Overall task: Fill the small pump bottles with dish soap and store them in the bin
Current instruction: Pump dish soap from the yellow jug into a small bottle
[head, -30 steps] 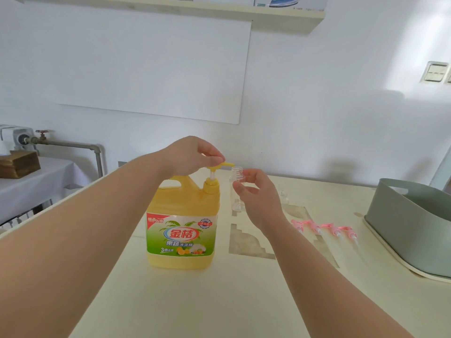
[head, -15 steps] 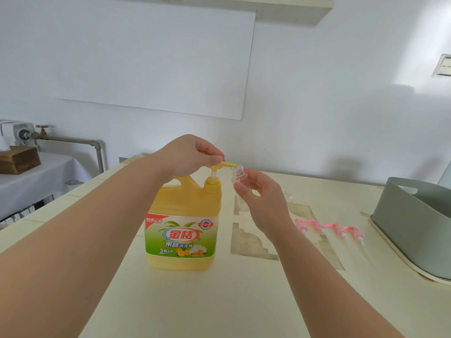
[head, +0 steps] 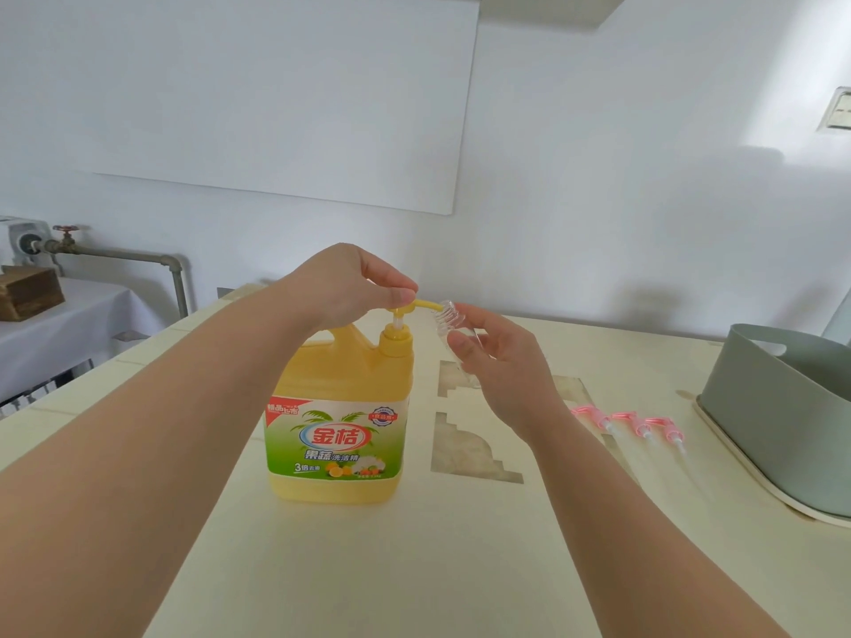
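The left hand [head: 343, 287] sits on top of the big yellow plastic dish soap jug [head: 338, 416], its grip closed down on the yellow pump head [head: 407, 308], thumb and fingertips bunched over the cap as if to press. The right hand [head: 499, 356] has its grip closed around a small clear plastic bottle [head: 449, 322], held in the air just right of the jug and tilted so its open threaded neck meets the tip of the pump spout. No soap shows in the bottle, so filling looks barely begun. The jug stands upright on the pale cream table [head: 414, 568], near the middle; its size and full colour suggest it is heavy and will stay put under a push, though a hard sideways press could rock it. The little bottle looks light, thin-walled and smooth, so it will likely get slippery once soap runs on it; the hold belongs on the body below the neck, firm but not crushing, with the mouth kept right under the spout. Something clear stands on the table behind the right hand, too hidden to name. To the right lie 3 pink pump tops with clear dip tubes [head: 638, 423], side by side; these look light and springy, best taken by the collar rather than the thin tube. Farther right the sage green plastic bin [head: 760, 407] rests on the table edge, its inside not visible from here.
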The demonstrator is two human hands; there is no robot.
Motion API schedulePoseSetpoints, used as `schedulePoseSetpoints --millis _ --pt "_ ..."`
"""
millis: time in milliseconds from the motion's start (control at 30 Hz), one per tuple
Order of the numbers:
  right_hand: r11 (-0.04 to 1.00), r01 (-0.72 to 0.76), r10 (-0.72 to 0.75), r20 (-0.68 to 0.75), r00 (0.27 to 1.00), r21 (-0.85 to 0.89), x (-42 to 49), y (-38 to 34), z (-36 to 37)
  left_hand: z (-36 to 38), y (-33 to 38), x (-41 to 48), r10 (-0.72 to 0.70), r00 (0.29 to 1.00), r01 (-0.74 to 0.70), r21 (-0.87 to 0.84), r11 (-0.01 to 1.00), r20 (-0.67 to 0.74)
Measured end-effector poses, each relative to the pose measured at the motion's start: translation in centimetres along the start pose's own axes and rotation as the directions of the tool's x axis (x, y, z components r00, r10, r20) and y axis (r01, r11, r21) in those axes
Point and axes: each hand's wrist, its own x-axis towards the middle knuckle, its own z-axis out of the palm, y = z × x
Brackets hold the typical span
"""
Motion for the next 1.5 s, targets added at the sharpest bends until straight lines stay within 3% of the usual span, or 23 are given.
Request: schedulePoseSetpoints --millis 600,967,1500 --pt "1.0 0.002 -0.002 0.018 1.0 0.01 -0.5 0.6 0.1 1.1 -0.2 -0.5 0.031 0.999 -0.029 0.107 0.994 -0.017" --pt "0.999 0.007 -0.007 0.009 1.0 0.033 -0.2 0.0 0.4 0.3 -0.6 -1.4 0.044 0.998 -0.04 -0.094 0.995 0.038" --pt "0.986 0.001 0.004 -0.032 0.999 0.165 -0.1 0.9 0.6 1.1 -0.5 -1.3 0.033 0.998 -0.037 -0.077 0.996 -0.047"
